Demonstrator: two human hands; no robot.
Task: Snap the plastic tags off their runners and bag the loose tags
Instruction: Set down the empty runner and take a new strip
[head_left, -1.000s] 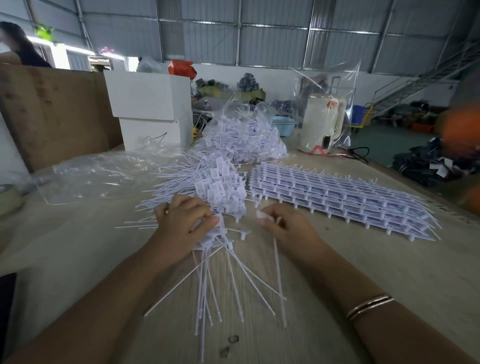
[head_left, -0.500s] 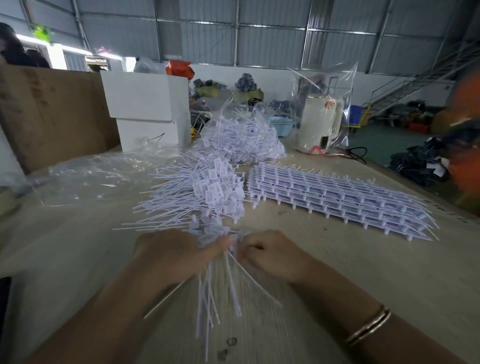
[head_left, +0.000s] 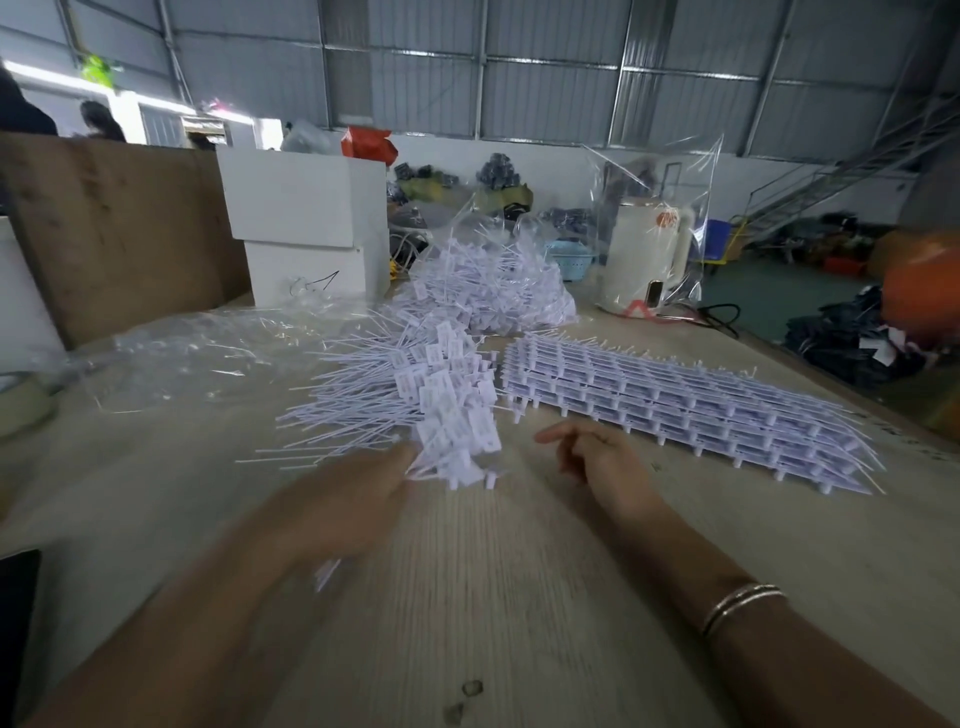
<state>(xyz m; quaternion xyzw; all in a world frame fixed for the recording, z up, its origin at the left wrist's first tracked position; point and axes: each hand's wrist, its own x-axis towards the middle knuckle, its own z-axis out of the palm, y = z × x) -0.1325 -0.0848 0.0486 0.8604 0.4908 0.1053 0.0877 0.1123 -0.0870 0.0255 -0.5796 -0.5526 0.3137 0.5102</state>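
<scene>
With a tag bundle (head_left: 457, 457) pinched in the left grip (head_left: 358, 499) and the right grip (head_left: 597, 457) loosely spread, tags should be added squarely to the pile (head_left: 415, 395) at 12 o'clock.

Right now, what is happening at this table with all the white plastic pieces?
A person is sorting plastic tags at a wooden table. The left hand, blurred, grips a bundle of loose tags at the near edge of the loose tag pile. The right hand holds nothing, its fingers loosely curled. A stack of unbroken runners lies to the right, and a bag of tags sits behind.
</scene>
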